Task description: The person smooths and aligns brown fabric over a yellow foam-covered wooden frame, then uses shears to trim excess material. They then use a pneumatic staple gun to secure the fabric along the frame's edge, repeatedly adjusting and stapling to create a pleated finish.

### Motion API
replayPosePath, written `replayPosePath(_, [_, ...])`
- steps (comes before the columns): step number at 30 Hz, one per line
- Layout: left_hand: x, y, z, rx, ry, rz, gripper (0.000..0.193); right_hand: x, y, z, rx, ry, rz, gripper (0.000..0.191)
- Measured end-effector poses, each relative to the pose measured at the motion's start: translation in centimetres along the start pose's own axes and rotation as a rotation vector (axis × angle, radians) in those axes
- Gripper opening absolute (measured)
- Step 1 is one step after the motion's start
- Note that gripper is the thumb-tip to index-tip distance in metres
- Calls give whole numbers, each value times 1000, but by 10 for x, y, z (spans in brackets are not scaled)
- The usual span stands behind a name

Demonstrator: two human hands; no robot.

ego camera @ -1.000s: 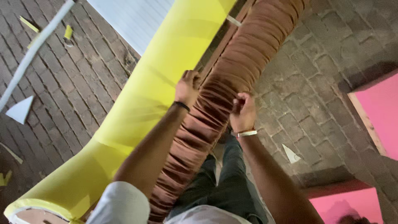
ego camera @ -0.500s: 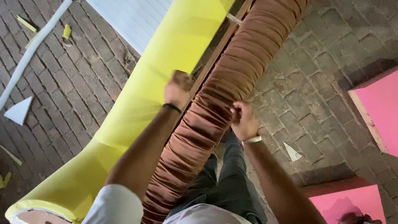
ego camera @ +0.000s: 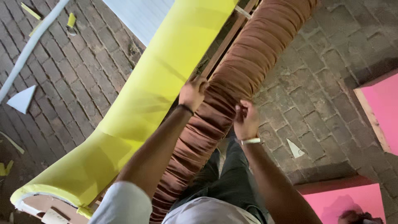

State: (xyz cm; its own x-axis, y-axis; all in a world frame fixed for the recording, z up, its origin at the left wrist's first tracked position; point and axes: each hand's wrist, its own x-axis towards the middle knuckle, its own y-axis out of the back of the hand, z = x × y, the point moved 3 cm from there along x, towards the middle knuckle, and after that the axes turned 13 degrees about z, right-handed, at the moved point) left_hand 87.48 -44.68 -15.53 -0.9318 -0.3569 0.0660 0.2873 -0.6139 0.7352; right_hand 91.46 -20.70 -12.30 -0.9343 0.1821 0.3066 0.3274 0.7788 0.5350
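I look straight down at a long brown cushion (ego camera: 248, 79), a padded roll covered in gathered, pleated fabric, which runs from the lower middle of the view up to the top right. It lies alongside a wide, curved yellow foam panel (ego camera: 166, 79), and a strip of wooden frame (ego camera: 226, 39) shows in the gap between them, so the two padded parts appear to sit on the same piece of furniture.

My left hand (ego camera: 192, 93) rests on the near edge of the roll, right where the brown fabric meets the yellow foam. Its fingers are curled down into that seam; I cannot tell whether this grip is closed on the cloth or only pressing it in. A dark band circles that wrist.

My right hand (ego camera: 245, 119) is on the opposite side of the roll, its grip pinched together on a fold of the brown fabric, as if keeping the pleats gathered and taut. A pale band circles that wrist.

With a hand on each side, the cloth between them is held snug across the padding.

Beneath everything is a brick floor (ego camera: 83, 83), with small white and yellow scraps (ego camera: 23, 98) scattered on it. Pink foam slabs (ego camera: 383, 108) lie to the right. My dark trousers (ego camera: 224, 182) show below the roll.
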Motion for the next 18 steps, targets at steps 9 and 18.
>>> replayPosePath(9, [-45,18,6,163,-764,39,16,-26,-3,-14,-48,337,-69,30])
replayPosePath(18, [-39,39,4,40,-314,-165,7,-37,14,-9,31,208,-112,43])
